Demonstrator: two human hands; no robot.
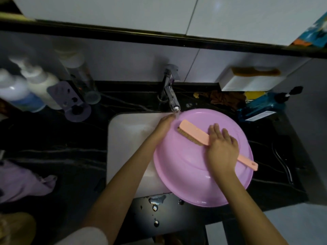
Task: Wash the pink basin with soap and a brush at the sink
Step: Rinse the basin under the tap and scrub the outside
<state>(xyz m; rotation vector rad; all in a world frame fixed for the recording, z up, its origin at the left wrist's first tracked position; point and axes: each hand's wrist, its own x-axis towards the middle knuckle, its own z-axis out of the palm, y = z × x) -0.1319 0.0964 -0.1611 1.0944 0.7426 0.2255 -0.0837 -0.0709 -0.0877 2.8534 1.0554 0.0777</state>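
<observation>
The pink basin [191, 174] lies tilted over the right half of the white sink [127, 138], its rim reaching onto the dark counter. A peach brush [192, 132] with brown bristles lies across the basin's inner surface. My right hand [221, 149] grips the brush at mid-handle, and the handle's end sticks out past my wrist. My left hand [163, 125] holds the basin's upper left rim, right under the tap [169, 91]. A thin stream of water runs from the spout onto the rim beside that hand.
White pump bottles [31, 85] and a purple holder [74, 103] stand at the back left. A blue pump bottle [261, 105] and a white box [251, 80] sit at the back right. A purple cloth [23, 181] lies on the left counter. Water drops [155, 202] dot the front edge.
</observation>
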